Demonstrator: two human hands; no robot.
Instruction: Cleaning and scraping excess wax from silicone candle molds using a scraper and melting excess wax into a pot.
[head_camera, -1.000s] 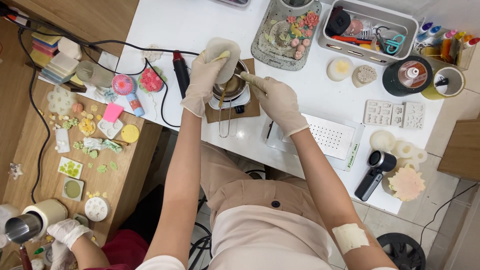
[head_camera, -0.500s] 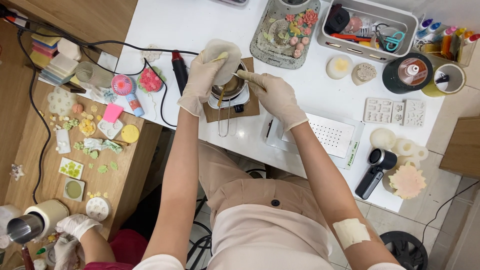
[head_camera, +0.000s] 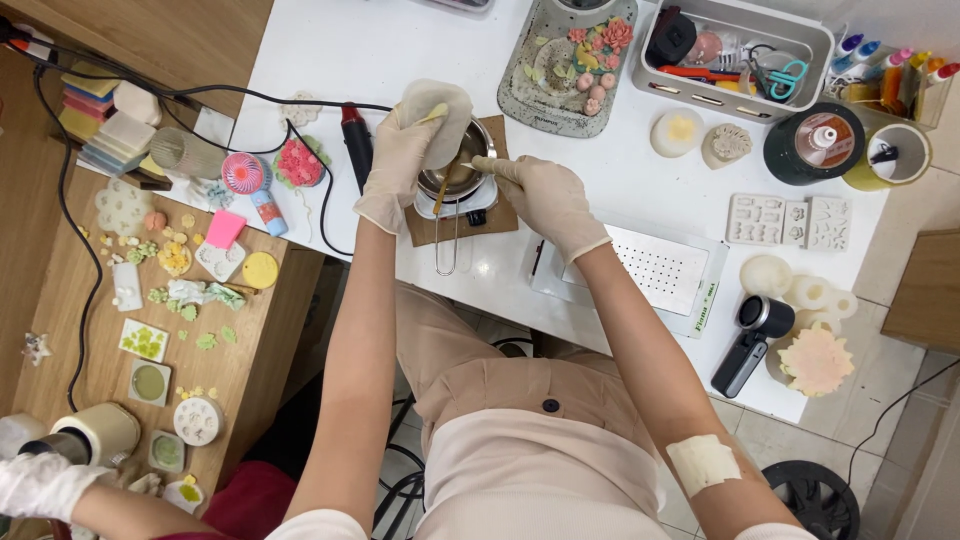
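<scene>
the left hand (head_camera: 398, 160), gloved, is closed around a pale, rounded mould (head_camera: 440, 120), tilting it over the small metal pot (head_camera: 455, 175) so whatever comes out lands inside. the right hand (head_camera: 540, 195), also gloved, pinches a thin stick (head_camera: 478, 166) at the pot's rim. the pot sits on a little white heater (head_camera: 462, 205) on a brown mat (head_camera: 495, 215), which shields the white worktop (head_camera: 330, 50). right of it lies a flat white perforated box (head_camera: 660, 270) with a green edge strip; a dark round tin (head_camera: 815, 145) stands further back.
</scene>
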